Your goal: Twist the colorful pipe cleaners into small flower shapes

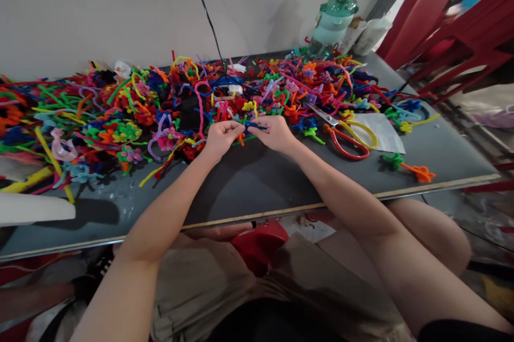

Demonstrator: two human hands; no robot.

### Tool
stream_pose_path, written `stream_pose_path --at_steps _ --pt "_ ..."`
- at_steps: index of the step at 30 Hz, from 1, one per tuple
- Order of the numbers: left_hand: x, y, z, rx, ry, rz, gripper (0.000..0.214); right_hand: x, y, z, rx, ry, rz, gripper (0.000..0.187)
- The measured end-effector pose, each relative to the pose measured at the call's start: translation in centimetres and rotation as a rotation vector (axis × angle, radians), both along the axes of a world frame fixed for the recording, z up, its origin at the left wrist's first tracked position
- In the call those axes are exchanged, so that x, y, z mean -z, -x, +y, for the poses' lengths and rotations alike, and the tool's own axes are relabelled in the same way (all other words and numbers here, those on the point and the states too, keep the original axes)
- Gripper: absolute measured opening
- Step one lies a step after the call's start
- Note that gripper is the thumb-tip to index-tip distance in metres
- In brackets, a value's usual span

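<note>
- Blue, a small fuzzy pipe-cleaner piece [251, 126] is at the middle of the dark grey flat-topped table [257, 176], held above the surface, between the heap and the front edge.
- The left hand [222, 140] has its thumb and index finger pinched together at the piece's left end.
- The right hand [273, 133] grips the same piece from the other side, its fingertips closed on it. The two hands are near each other, fingertips almost meeting; the piece's exact shape is partly hidden by the fingers.
- A tangled, multicoloured heap of fuzzy pipe cleaners [130, 130], many bent into flowers, runs along the table's back edge, reaching close to the front edge at the left.
- Scissors with metal blades and red and yellow loop handles [331, 120] lie towards the right edge, blades pointing into the heap. The yellow loop overlaps a pale, translucent flat packet [387, 133].
- A green-and-orange fuzzy flower piece [423, 173] lies apart near the front right corner.
- A teal, see-through jar with a figure-shaped top [333, 23] stands by the back right corner, next to whitish cups [371, 36].
</note>
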State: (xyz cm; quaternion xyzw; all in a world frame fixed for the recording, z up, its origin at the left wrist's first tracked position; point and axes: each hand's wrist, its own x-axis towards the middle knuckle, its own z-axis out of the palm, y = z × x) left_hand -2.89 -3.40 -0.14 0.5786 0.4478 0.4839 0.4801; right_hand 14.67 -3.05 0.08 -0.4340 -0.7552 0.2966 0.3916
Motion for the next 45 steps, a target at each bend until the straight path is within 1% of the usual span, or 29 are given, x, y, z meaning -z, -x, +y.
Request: stream_pose_path --at_steps 4,8,14,18,21,24,27,29,32,34,37,40,42,45 --pt "-0.1 0.2 0.0 0.033 -0.025 -0.073 0.040 0.1 -0.2 0.5 -0.088 0.111 0.124 0.024" --pt "0.1 0.4 0.1 0.055 -0.028 -0.043 0.044 0.4 -0.3 0.7 -0.115 0.185 0.156 0.028" --pt "0.4 0.6 0.3 0.052 -0.137 0.118 0.039 0.2 -0.3 0.7 -0.063 0.239 0.095 0.029" --pt "0.7 0.7 0.3 0.055 -0.174 0.215 0.033 0.3 0.0 0.8 -0.003 0.274 0.083 0.024" --pt "0.8 0.6 0.0 0.029 -0.192 0.246 0.032 0.4 0.4 0.8 0.029 0.259 0.074 0.023" --pt "0.7 0.4 -0.2 -0.033 -0.220 0.245 0.036 0.4 0.7 0.7 0.039 0.174 0.011 0.024" --pt "0.7 0.4 -0.2 0.004 -0.194 0.265 0.041 0.4 0.7 0.4 -0.020 0.106 -0.080 0.030" --pt "0.8 0.5 0.1 0.012 -0.142 0.215 0.043 0.3 0.6 0.2 -0.096 0.095 -0.055 0.033" --pt "1.0 0.5 0.4 -0.060 -0.075 0.071 0.043 0.2 0.2 0.3 -0.192 0.134 0.037 0.032" --pt "1.0 0.5 0.5 -0.060 -0.037 0.030 0.043 0.1 0.0 0.4 -0.183 0.141 0.024 0.029" --pt "1.0 0.6 0.5 0.025 0.002 0.066 0.038 0.0 -0.2 0.6 -0.107 0.084 -0.081 0.023" --pt "0.9 0.7 0.4 0.062 0.007 0.076 0.031 0.2 -0.2 0.7 -0.095 0.053 -0.103 0.024" --pt "0.6 0.5 0.1 0.057 0.029 0.001 0.029 0.6 -0.2 0.8 -0.139 0.108 -0.018 0.029" --pt "0.1 -0.1 -0.7 0.062 0.090 -0.183 0.030 1.4 0.0 1.1 -0.271 0.299 0.186 0.038"
